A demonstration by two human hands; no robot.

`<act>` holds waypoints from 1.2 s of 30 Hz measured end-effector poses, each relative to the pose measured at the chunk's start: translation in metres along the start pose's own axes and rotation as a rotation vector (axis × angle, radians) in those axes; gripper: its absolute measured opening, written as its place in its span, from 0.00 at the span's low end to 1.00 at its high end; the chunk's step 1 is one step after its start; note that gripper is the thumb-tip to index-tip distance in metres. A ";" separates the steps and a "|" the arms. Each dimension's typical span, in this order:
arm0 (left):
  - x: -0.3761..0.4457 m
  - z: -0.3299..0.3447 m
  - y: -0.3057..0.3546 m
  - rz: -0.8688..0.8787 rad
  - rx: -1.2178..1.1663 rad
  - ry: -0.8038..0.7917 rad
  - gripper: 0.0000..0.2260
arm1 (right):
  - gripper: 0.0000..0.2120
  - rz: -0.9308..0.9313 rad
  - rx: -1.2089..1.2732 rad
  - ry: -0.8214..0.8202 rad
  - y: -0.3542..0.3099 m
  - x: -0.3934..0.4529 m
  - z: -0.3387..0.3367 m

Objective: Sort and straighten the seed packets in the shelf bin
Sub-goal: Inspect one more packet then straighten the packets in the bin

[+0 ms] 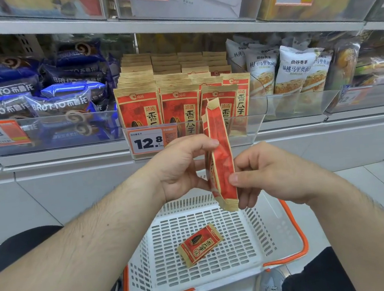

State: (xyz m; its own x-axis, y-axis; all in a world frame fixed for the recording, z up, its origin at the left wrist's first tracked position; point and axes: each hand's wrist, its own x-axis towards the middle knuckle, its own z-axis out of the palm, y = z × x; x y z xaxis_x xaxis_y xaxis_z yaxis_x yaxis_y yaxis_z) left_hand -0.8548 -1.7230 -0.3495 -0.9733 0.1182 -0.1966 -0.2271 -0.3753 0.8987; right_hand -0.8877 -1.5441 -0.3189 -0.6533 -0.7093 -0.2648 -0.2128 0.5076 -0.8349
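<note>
Red and tan seed packets [220, 156] stand edge-on between my hands, below the shelf bin. My left hand [181, 167] grips them from the left, thumb on the upper edge. My right hand [267, 175] pinches their lower right side. The clear shelf bin [256, 105] holds several upright rows of the same packets [178, 94]; the front right ones lean. One more seed packet [200, 245] lies flat in the white basket [250, 231] below.
The white basket has orange handles [302, 235] and sits on the floor between my knees. Blue bread bags [39, 97] fill the bin on the left, white walnut bread bags [294, 70] the bin on the right. A 12.8 price tag [148, 141] hangs on the bin front.
</note>
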 end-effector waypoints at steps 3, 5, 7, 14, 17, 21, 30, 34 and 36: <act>-0.002 0.000 0.002 0.004 -0.037 0.003 0.08 | 0.11 -0.035 -0.005 0.064 0.001 0.000 -0.001; -0.001 -0.003 0.002 0.002 -0.094 -0.013 0.20 | 0.22 -0.023 0.048 0.200 0.004 0.004 -0.002; 0.000 -0.006 0.002 0.034 -0.201 -0.061 0.23 | 0.31 0.055 0.139 0.299 0.009 0.009 -0.001; -0.001 0.004 0.004 0.104 -0.254 -0.018 0.18 | 0.24 0.012 0.405 0.260 0.010 0.019 0.014; 0.000 0.005 0.002 0.115 -0.134 0.114 0.13 | 0.16 0.045 0.206 0.325 0.013 0.021 0.016; -0.002 0.004 0.000 0.089 -0.078 0.125 0.12 | 0.07 -0.029 0.244 0.490 0.007 0.020 0.013; -0.005 0.007 0.004 0.008 -0.126 0.049 0.14 | 0.14 -0.047 0.399 0.573 0.001 0.018 0.006; -0.006 0.008 0.005 0.011 -0.137 0.064 0.14 | 0.14 -0.067 0.407 0.554 0.001 0.018 0.005; -0.005 0.009 0.006 0.000 -0.145 0.097 0.14 | 0.14 -0.059 0.370 0.521 0.002 0.017 0.003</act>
State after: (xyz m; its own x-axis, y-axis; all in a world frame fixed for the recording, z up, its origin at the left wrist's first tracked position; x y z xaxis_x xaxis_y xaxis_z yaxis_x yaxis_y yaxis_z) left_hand -0.8509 -1.7179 -0.3401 -0.9704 0.0315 -0.2396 -0.2223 -0.5052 0.8339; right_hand -0.8973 -1.5563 -0.3268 -0.9352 -0.3534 -0.0220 -0.0550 0.2062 -0.9770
